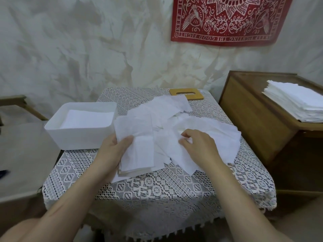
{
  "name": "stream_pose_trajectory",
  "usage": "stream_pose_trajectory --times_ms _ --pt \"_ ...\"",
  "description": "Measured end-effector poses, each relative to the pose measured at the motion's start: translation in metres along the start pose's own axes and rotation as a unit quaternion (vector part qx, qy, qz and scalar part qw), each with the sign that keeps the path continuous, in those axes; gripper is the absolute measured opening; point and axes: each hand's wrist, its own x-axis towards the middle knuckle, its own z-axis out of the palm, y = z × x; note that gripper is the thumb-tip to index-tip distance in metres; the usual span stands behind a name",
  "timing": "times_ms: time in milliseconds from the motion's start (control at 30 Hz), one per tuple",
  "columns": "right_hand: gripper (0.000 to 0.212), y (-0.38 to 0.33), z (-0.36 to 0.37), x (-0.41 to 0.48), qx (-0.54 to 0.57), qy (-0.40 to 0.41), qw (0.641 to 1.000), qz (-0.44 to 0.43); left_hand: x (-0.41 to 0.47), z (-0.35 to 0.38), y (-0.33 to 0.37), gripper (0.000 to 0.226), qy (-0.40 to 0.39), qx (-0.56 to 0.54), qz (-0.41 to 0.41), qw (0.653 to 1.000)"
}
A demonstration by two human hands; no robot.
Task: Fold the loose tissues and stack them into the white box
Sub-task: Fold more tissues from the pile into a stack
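- Where two bare forearms reach in from six o'clock, they cross the near edge of a small table under a white openwork lace tablecloth (157, 189).
- At seven o'clock from the table's middle, the left hand (113, 149) grips a flat sheaf of folded white paper tissues (139, 154). Its thumb is curled over the top sheet and its fingers are hidden beneath.
- At five o'clock from the middle, the right hand (197, 145) has its fingers curled down, pinching a fold of tissue.
- That fold belongs to a pile of loose crumpled white tissues (174, 119), which spreads across the middle toward three and twelve o'clock and touches the sheaf.
- At nine o'clock stands an open white rectangular plastic box (78, 135), just beside the pile. Flat white tissues (87, 117) lie inside it.
- At twelve o'clock, a pale wooden lid with a slot (194, 96) lies on the far edge, one corner under a tissue.
- Off the table at two o'clock, a brown wooden cabinet (253, 119) carries a neat stack of white tissues (297, 102).
- Beyond, at one o'clock on the creased pale wall, hangs a red cloth printed with white birds and vines (227, 20).
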Motion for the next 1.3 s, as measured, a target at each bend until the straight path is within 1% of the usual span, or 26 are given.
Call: stream_pose_trajectory --times_ms 100,233,333,433,533,567,633,733,767,800,833,900,933,967,1033,1100,1200,1300 --pt "0.026 0.002 -0.001 0.005 0.006 -0.025 1.000 0.012 0.001 -0.005 0.001 0.020 -0.002 0.008 0.011 1.000" --pt "0.017 0.005 -0.013 0.010 0.026 -0.051 0.998 0.028 0.004 -0.008 0.001 0.022 -0.007 0.019 0.024 1.000" --pt "0.014 0.004 -0.018 0.003 0.043 -0.067 0.996 0.027 0.004 -0.005 0.001 0.021 -0.010 0.007 0.013 1.000" --pt "0.010 0.004 -0.022 -0.002 0.065 -0.048 0.997 0.019 0.002 -0.002 0.000 0.020 -0.008 -0.003 0.000 1.000" --pt "0.010 0.010 -0.022 -0.005 0.100 -0.026 0.994 0.037 0.001 0.000 -0.001 0.021 -0.006 -0.003 -0.006 1.000" --pt "0.009 0.011 -0.023 -0.006 0.119 -0.016 0.992 0.047 0.001 0.000 -0.001 0.020 -0.007 -0.003 -0.008 1.000" --pt "0.005 0.013 -0.023 -0.007 0.197 0.012 0.978 0.065 0.002 -0.001 -0.002 0.020 -0.009 -0.003 -0.010 1.000" --pt "0.007 0.013 -0.023 -0.009 0.344 0.054 0.931 0.106 0.004 0.000 -0.003 0.023 -0.013 -0.003 -0.015 1.000" --pt "0.007 0.013 -0.021 -0.010 0.367 0.054 0.921 0.121 0.004 0.001 -0.003 0.023 -0.016 -0.006 -0.016 1.000" --pt "0.008 0.014 -0.019 -0.010 0.359 0.048 0.923 0.131 0.005 0.002 -0.004 0.023 -0.019 -0.009 -0.016 1.000" --pt "0.012 0.015 -0.018 -0.011 0.319 0.037 0.937 0.136 0.005 0.004 -0.004 0.023 -0.020 -0.013 -0.016 1.000" --pt "0.026 0.016 -0.016 -0.015 0.181 0.028 0.974 0.131 0.005 0.007 -0.004 0.023 -0.022 -0.020 -0.016 0.999" --pt "0.032 0.015 -0.016 -0.016 0.129 0.038 0.983 0.121 0.006 0.009 -0.004 0.023 -0.023 -0.023 -0.016 0.999" --pt "0.035 0.015 -0.016 -0.017 0.102 0.051 0.987 0.112 0.006 0.010 -0.005 0.023 -0.024 -0.024 -0.016 0.999" --pt "0.030 0.016 -0.019 -0.017 0.096 0.076 0.987 0.104 0.007 0.011 -0.005 0.025 -0.023 -0.027 -0.015 0.999" --pt "0.022 0.018 -0.024 -0.017 0.131 0.088 0.981 0.109 0.007 0.012 -0.005 0.026 -0.023 -0.027 -0.015 0.999" --pt "0.017 0.021 -0.027 -0.017 0.179 0.086 0.973 0.115 0.008 0.013 -0.006 0.019 -0.023 -0.023 -0.021 0.999" --pt "0.017 0.028 -0.027 -0.017 0.196 0.079 0.969 0.132 0.007 0.013 -0.007 0.018 -0.023 -0.025 -0.021 0.999"
